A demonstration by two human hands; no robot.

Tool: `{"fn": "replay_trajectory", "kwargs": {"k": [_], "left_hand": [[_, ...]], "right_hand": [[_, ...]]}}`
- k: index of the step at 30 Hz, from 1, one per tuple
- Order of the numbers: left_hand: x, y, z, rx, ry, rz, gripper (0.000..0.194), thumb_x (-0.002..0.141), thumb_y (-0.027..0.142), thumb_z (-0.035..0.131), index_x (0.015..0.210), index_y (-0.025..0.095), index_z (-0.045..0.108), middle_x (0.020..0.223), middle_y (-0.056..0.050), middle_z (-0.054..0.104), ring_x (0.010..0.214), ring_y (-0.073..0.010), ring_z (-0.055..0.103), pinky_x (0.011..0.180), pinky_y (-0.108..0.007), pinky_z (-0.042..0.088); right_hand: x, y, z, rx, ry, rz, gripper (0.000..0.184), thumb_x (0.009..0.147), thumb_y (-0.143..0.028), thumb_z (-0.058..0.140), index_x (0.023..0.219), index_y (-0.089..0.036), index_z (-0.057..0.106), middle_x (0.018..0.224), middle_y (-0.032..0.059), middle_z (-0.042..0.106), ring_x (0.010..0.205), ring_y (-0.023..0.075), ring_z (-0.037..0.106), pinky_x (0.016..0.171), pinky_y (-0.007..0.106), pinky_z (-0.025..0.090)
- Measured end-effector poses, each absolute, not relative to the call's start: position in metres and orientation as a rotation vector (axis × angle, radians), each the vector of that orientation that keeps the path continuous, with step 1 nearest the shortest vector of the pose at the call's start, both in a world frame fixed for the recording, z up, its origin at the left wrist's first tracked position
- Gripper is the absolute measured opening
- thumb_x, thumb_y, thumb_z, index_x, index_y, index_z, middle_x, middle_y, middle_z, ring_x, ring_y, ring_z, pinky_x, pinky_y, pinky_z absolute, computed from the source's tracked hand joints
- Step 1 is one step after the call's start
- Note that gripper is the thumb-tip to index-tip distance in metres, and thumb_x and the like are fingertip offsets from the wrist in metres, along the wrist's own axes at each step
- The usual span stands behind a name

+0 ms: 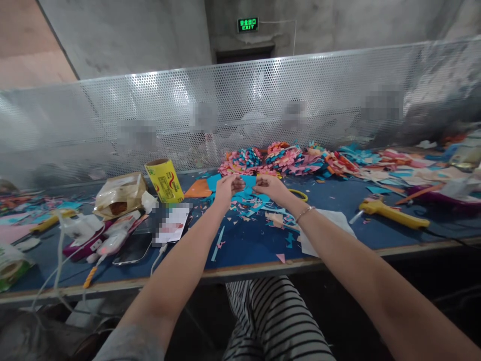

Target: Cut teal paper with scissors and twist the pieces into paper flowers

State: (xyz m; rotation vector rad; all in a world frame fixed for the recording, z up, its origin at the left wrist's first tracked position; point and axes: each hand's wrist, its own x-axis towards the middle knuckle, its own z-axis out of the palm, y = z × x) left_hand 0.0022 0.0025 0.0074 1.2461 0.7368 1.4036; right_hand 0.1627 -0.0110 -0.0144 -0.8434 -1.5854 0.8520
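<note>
A piece of blue paper [248,180] spans the gap between my two hands, above the scraps in the middle of the table. My left hand [230,187] pinches its left side with bent fingers. At its right side, my right hand [271,186] has thumb and fingers closed on the paper. Small blue, pink and cream paper scraps [276,219] lie beneath and in front of both hands. An orange sheet [199,188] rests left of my left hand. Just right of my right hand shows a yellow loop [298,194], partly hidden by my wrist.
Bunched pink, blue and orange paper pieces [280,158] line the back, before a perforated metal screen [169,108]. To the left stand a yellow tube [165,181], a bag [119,193] and phones [173,224]. A white sheet [326,228] and yellow glue gun [394,214] lie right.
</note>
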Motion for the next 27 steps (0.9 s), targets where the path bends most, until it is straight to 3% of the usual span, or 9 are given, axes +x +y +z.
{"fn": "replay_trajectory", "kwargs": {"k": [14,19,23,27], "left_hand": [[0.006,-0.002,0.007,1.266,0.736,1.478,0.017,0.056,0.029,0.068,0.057,0.015,0.058,0.049,0.001,0.058,0.051,-0.0125,0.056,0.058,-0.028,0.049],[0.003,-0.002,0.011,1.146,0.768,1.533,0.018,0.056,0.028,0.067,0.057,0.015,0.055,0.050,0.002,0.056,0.049,-0.0113,0.055,0.056,-0.026,0.047],[-0.001,0.004,0.011,1.240,0.832,1.561,0.020,0.063,0.030,0.064,0.057,0.016,0.051,0.049,0.003,0.051,0.049,-0.0102,0.052,0.053,-0.024,0.045],[0.001,0.009,0.007,1.408,0.893,1.556,0.024,0.070,0.034,0.060,0.058,0.017,0.048,0.050,0.004,0.047,0.049,-0.0100,0.050,0.053,-0.024,0.045]], "right_hand": [[0.162,-0.014,-0.013,-0.859,-1.602,0.867,0.022,0.061,-0.029,0.066,0.071,-0.018,0.051,0.060,-0.0030,0.057,0.060,0.0139,0.060,0.063,0.030,0.050],[0.161,-0.015,-0.011,-0.932,-1.680,0.804,0.013,0.066,-0.024,0.060,0.075,-0.017,0.055,0.063,-0.0010,0.059,0.061,0.0141,0.061,0.064,0.030,0.050],[0.172,-0.016,-0.008,-1.289,-1.760,0.438,0.012,0.070,-0.017,0.052,0.080,-0.015,0.059,0.077,0.0056,0.064,0.077,0.0174,0.061,0.074,0.031,0.049],[0.194,-0.017,-0.010,-1.928,-1.813,-0.032,0.031,0.071,-0.021,0.053,0.099,-0.009,0.059,0.110,0.0212,0.057,0.105,0.0315,0.053,0.084,0.041,0.043]]}}
